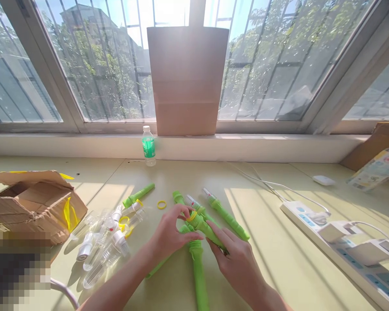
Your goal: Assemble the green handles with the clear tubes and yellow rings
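Note:
My right hand [235, 252] is closed around a bright green plastic handle [210, 229], which slants up to the left. At its upper end sits a yellow ring [192, 215], pinched by the fingers of my left hand [173, 229]; their tips partly hide it. Under and around my hands lie more green handles [198, 272]. Two of them, beyond my hands, have clear ribbed tips, one on a green handle [228, 217] at the right. A loose yellow ring [161, 204] lies flat past my left hand. Left of it is another green handle [139, 195].
Clear plastic tubes [99, 250] with white ends are heaped at left, yellow rings among them. A torn cardboard box [35, 207] stands beyond. A bottle [148, 147] stands near the sill, beside a cardboard sheet [188, 82]. A power strip [330, 246] with plugs and cables runs along the right.

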The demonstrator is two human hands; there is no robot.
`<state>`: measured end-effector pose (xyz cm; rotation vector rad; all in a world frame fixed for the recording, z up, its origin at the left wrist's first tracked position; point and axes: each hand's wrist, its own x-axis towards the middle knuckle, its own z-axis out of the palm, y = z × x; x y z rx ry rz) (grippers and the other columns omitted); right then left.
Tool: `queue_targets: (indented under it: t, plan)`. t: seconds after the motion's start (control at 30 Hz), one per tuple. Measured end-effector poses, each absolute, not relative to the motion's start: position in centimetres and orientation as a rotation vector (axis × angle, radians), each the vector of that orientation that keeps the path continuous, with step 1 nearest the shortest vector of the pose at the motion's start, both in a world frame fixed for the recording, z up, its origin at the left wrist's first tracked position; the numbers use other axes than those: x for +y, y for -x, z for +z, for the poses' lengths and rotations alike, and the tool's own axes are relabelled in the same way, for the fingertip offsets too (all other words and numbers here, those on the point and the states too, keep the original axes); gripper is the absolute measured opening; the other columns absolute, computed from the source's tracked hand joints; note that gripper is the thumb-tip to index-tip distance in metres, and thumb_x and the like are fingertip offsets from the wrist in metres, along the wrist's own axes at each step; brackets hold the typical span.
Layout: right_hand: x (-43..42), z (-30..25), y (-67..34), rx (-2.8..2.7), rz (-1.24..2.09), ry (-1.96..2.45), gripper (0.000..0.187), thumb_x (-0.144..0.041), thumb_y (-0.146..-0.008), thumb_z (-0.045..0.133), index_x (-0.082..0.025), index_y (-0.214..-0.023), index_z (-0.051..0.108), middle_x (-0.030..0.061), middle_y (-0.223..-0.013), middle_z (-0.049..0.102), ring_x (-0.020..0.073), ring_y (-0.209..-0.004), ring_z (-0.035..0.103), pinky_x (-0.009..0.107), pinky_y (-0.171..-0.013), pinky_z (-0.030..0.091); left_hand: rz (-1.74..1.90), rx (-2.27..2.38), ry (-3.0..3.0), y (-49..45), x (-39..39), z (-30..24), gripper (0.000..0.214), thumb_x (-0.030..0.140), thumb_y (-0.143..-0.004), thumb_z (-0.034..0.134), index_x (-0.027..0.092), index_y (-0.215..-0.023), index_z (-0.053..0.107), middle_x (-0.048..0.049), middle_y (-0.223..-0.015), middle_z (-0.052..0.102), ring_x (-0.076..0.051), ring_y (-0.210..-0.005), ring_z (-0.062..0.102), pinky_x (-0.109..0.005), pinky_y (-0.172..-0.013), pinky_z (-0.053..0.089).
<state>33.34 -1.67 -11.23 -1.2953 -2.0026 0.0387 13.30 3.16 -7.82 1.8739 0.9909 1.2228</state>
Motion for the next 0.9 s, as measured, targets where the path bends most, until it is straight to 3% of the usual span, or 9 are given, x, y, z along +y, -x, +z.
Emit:
queue_targets:
  t: [0.3, 0.57, 0.9]
  plan:
    - [-1.9, -11.1, -33.2, -1.948, 0.179, 1.279, 0.036, -0.022, -0.095, 0.050, -0.019, -0.130, 0.057, 0.0104, -0.097, 0.074, 0.0248, -0.073, 0.074, 0.035, -0.071, 0.059, 1.322, 1.021, -1.979, -13.4, 2.6, -8.2, 0.030, 0.022, -0.074, 0.079, 0.022, -0.080, 0.049, -0.0044, -0.100, 0.072, -0.025, -0.105, 0.068, -0.037, -0.086, 0.053]
    - [-1.9, -10.8, -32.9, -1.888, 0.270, 1.256, 0.035, -0.026, -0.092, 0.056, -0.022, -0.126, 0.061, 0.0077, -0.101, 0.075, 0.0255, -0.087, 0.074, 0.032, -0.066, 0.060, 1.440, 1.015, -2.068, -13.5, 2.8, -8.7, 0.032, 0.024, -0.073, 0.081, 0.023, -0.084, 0.051, -0.0028, -0.095, 0.073, -0.023, -0.099, 0.071, -0.032, -0.080, 0.056]
    - [-2.0, -10.2, -32.6, -1.790, 0.420, 1.237, 0.033, -0.029, -0.091, 0.059, -0.023, -0.123, 0.066, 0.0086, -0.115, 0.074, 0.0278, -0.101, 0.072, 0.034, -0.080, 0.063, 1.582, 0.960, -2.162, -13.6, 2.6, -8.5, 0.030, 0.026, -0.076, 0.079, 0.022, -0.087, 0.052, -0.0066, -0.104, 0.074, -0.022, -0.099, 0.071, -0.032, -0.083, 0.056]
